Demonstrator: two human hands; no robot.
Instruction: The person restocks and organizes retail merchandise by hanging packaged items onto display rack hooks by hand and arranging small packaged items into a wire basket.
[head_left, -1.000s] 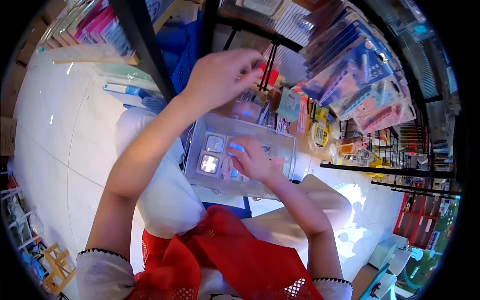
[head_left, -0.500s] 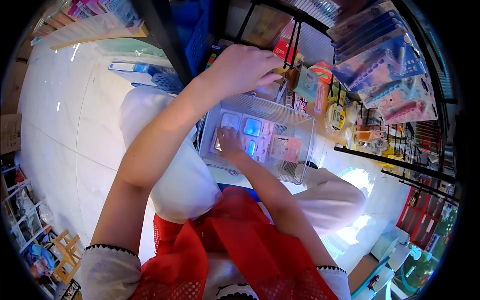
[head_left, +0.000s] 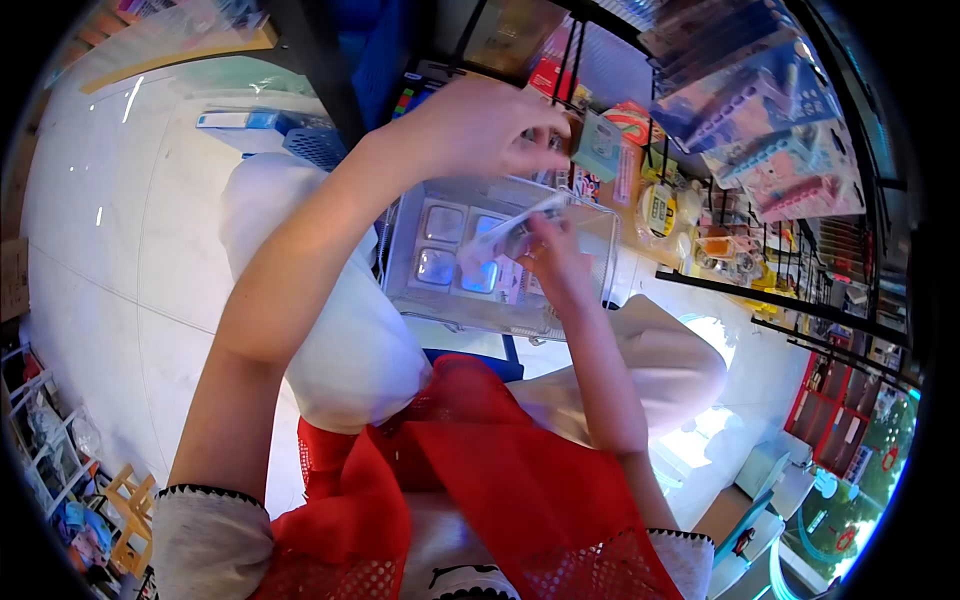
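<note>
A wire basket [head_left: 465, 318] sits in front of my knees, with square clear-lidded packs [head_left: 436, 266] lying flat in it. Over its right part, my right hand [head_left: 556, 258] pinches a thin clear package [head_left: 512, 222], which is tilted and slightly blurred. My left hand [head_left: 470, 128] is raised above the basket's far edge, near the shelf goods, its fingers apart and curved with nothing visible between them.
Blister packs [head_left: 780, 170] hang from hooks at the upper right. A round yellow-labelled item [head_left: 660, 211] is on the shelf beyond the basket. A black post [head_left: 320, 75] rises at the upper left, and a blue-white box [head_left: 240, 120] lies on the floor.
My right hand, earlier down at the packs in the basket, has moved right and up and now holds the clear package. My left hand stays raised, its fingers more spread.
</note>
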